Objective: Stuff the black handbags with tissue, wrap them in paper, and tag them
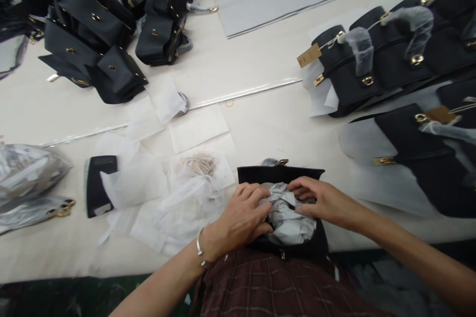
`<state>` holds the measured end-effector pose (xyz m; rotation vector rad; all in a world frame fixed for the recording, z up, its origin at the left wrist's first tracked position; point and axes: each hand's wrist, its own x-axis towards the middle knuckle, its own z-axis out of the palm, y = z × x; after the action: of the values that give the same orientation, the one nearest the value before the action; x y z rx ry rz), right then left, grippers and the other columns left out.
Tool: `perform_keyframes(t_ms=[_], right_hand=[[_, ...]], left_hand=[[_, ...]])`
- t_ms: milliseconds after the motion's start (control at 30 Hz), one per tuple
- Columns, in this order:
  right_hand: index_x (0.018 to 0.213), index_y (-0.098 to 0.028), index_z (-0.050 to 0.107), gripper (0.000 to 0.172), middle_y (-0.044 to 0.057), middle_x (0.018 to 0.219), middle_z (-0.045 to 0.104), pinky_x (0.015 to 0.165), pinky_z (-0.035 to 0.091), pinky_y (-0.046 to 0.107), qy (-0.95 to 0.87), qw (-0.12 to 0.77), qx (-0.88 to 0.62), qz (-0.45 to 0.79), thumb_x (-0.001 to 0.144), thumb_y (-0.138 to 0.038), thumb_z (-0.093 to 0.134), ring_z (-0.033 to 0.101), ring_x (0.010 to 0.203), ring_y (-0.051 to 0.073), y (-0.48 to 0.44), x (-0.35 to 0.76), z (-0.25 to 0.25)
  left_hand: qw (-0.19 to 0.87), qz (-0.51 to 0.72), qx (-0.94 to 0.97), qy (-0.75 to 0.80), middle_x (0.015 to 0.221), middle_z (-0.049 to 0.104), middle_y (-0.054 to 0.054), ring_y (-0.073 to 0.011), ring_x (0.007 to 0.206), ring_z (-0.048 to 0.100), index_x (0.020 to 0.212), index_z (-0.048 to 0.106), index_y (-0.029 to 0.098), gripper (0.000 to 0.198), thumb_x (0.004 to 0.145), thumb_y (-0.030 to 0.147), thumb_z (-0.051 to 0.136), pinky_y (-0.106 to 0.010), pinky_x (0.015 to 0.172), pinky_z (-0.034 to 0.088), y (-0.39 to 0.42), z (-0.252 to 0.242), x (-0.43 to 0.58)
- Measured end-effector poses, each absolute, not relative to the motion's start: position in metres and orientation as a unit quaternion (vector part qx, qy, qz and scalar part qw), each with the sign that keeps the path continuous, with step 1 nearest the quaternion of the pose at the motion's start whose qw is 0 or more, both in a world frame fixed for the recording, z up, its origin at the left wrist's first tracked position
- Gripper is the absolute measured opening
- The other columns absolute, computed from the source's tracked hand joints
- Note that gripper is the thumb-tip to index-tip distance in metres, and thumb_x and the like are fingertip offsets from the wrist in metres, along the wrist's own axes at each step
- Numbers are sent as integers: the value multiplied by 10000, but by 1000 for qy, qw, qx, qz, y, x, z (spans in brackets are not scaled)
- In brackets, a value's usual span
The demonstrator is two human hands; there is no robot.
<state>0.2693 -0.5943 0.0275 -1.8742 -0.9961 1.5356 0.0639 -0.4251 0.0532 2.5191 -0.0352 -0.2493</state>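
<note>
A black handbag (278, 174) lies open at the table's front edge, against my body, its flap folded away from me. Crumpled grey-white paper (292, 225) fills its opening. My left hand (247, 213), with a silver bracelet at the wrist, rests over the left side of the opening, its fingers bent on the paper and the bag's edge. From the right, my right hand (322, 200) reaches onto the paper, thumb and fingers apart around a fold of it. The fingertips of both hands are partly hidden by the paper.
Thin white sheets (145, 178) and a black wallet-like piece (100, 185) lie to the left. Black bags (154, 34) are heaped at the back left. More black bags (357, 79) with tags and wrapped handles stand at the right. A plastic-wrapped bundle (28, 173) sits far left.
</note>
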Motion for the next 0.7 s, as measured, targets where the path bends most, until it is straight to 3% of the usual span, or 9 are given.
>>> perform_keyframes(t_ms=[100,167,267,333,400,467,567,633,700], right_hand=[[956,-229,664,206,19,981,660,830,445,284,-439,224,-698,519,754,-252,692,598,910,190,-602,270,49],[960,-253,669,227,-4,960,665,794,434,269,-460,193,-689,526,737,-249,714,599,885,184,-602,263,60],[962,-263,674,256,-10,936,675,730,412,263,-492,150,-682,521,712,-259,728,600,837,186,-596,249,66],[848,-240,673,88,-1,817,662,658,378,265,-505,118,-690,505,769,-279,669,578,735,174,-591,241,64],[716,-216,635,150,0,688,615,595,330,267,-499,103,-702,498,838,-289,585,523,627,153,-587,237,59],[691,-207,615,229,-6,646,589,572,311,264,-465,129,-708,516,879,-303,527,491,593,139,-586,238,54],[775,-200,617,248,-11,685,582,578,348,250,-351,227,-700,579,888,-398,520,497,627,138,-589,245,49],[795,-189,587,323,-11,701,558,577,373,244,-269,288,-681,617,873,-500,539,490,634,134,-592,251,47],[795,-183,557,410,-13,706,538,569,381,236,-209,334,-653,647,833,-589,590,477,628,124,-595,257,46]], left_hand=[[256,-84,962,-45,942,610,-37,-202,885,531,933,546,191,253,999,422,469,-360,806,384,-428,66,56],[257,-85,961,-63,836,585,-20,-177,788,502,879,544,187,275,1025,383,417,-341,732,361,-430,72,49],[271,-104,956,-48,838,588,-18,-183,799,495,824,548,198,308,1015,412,436,-352,714,339,-431,74,40],[279,-148,949,-10,869,603,-21,-198,833,506,809,563,202,378,949,548,503,-360,727,347,-430,72,38],[291,-197,936,22,915,621,-30,-214,882,522,858,592,202,441,856,643,577,-363,761,372,-429,70,38],[305,-220,926,33,982,639,-40,-231,939,533,1033,601,205,476,813,623,655,-367,811,398,-428,71,41],[315,-223,922,38,1113,635,-81,-254,1007,536,1362,417,186,703,810,472,746,-383,872,422,-428,75,47],[322,-225,918,45,1145,620,-106,-258,1023,540,1417,333,158,766,820,400,748,-391,894,427,-429,77,51],[340,-231,910,57,1080,630,-80,-237,986,557,1329,423,172,601,846,374,718,-372,889,425,-430,76,52]])
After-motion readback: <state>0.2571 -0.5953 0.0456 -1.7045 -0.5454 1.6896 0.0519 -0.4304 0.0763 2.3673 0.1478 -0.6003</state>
